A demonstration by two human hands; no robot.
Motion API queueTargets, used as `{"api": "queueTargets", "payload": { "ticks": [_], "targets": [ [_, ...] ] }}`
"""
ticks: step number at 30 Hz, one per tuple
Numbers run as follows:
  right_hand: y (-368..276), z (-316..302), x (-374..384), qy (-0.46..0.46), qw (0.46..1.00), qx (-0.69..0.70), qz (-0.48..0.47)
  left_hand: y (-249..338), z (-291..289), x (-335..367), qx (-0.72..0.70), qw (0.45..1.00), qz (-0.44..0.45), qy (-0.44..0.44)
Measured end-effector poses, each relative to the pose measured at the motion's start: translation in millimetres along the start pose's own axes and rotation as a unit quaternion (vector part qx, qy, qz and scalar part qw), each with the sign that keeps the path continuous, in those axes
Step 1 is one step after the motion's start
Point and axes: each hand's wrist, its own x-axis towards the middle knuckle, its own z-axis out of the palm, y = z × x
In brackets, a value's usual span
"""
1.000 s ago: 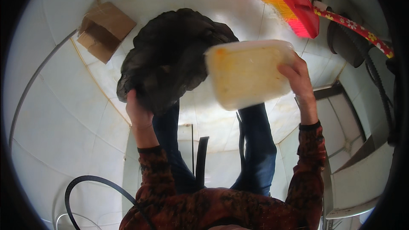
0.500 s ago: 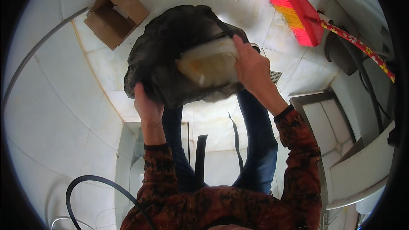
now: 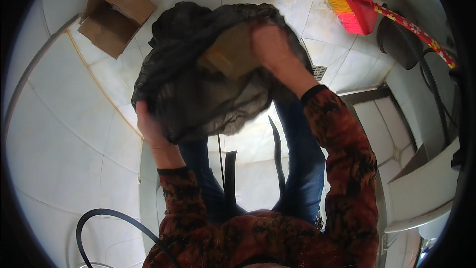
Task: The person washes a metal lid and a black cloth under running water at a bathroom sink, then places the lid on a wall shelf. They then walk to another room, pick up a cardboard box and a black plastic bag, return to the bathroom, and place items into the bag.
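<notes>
A thin black plastic bag [image 3: 183, 79] hangs with its mouth spread over the floor in front of my legs. My left hand [image 3: 150, 125] is closed on the bag's lower left rim, its fingertips hidden behind the film. Inside the mouth is a pale, yellowish box-like container [image 3: 228, 55], blurred and partly covered by the bag. My right hand [image 3: 271, 44] reaches into the bag and grips the container's right end. Its fingers are smeared by motion and largely hidden.
An open cardboard box [image 3: 111, 25] stands on the tiles at the far left. At the far right is a red and yellow broom [image 3: 347, 5] with a flowered handle, beside a dark bucket [image 3: 399, 42]. A floor drain [image 3: 319, 72] lies right of the bag.
My right hand has moved left and farther into the bag along with the container. My left hand has shifted left and nearer with the rim, and the bag now covers more of the container.
</notes>
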Motion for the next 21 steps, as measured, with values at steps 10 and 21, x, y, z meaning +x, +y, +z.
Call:
{"api": "queueTargets", "payload": {
  "ticks": [10, 21],
  "targets": [
    [49.8, -49.8, -2.1, 0.009, 0.988, -0.026, 0.150, 4.3, 4.5, -1.6, -0.057, 0.998, -0.005, -0.033],
    [69.2, -58.8, -1.4, -0.022, 0.990, -0.073, 0.118, 4.0, 19.2, -8.3, -0.137, 0.989, -0.025, -0.056]
  ]
}}
